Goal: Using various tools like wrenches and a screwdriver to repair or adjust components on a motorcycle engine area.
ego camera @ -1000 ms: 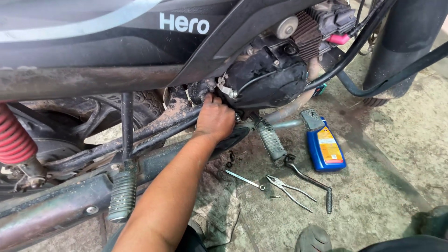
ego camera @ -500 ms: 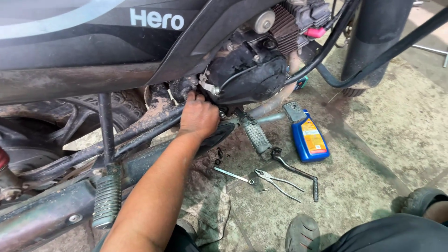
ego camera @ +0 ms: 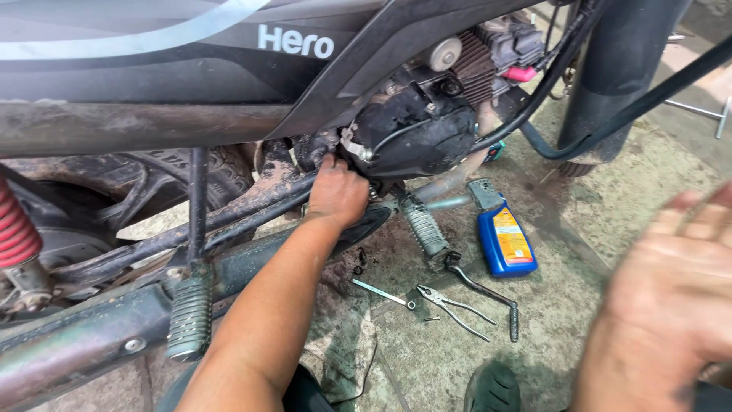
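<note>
The left hand (ego camera: 337,192) reaches under the motorcycle, its fingers curled in against the greasy metal just behind the black engine cover (ego camera: 415,141). The fingertips are tucked out of sight there, so whether they pinch a small part or only press on the metal cannot be told. The forearm runs down from it toward the bottom of the view.

The right hand (ego camera: 671,297) is raised close to the camera at the right edge, blurred, palm open and fingers spread, holding nothing and touching nothing.

Just beside the left hand, toward the right, a ribbed footpeg (ego camera: 424,226) juts out below the engine cover. A second footpeg (ego camera: 189,317) hangs on a bracket to the left, over the long exhaust pipe (ego camera: 84,343).

The only container is a blue plastic bottle (ego camera: 505,240) with a yellow and orange label. It lies flat on the concrete floor (ego camera: 610,198) near the front footpeg, its grey cap end pointing toward the motorcycle; what it holds cannot be seen.

On the floor between the forearm and the bottle lie a small spanner (ego camera: 383,294), a pair of pliers (ego camera: 454,305) with the handles apart, and a bent black lever (ego camera: 484,294). A red shock spring (ego camera: 15,229) shows at the far left.
</note>
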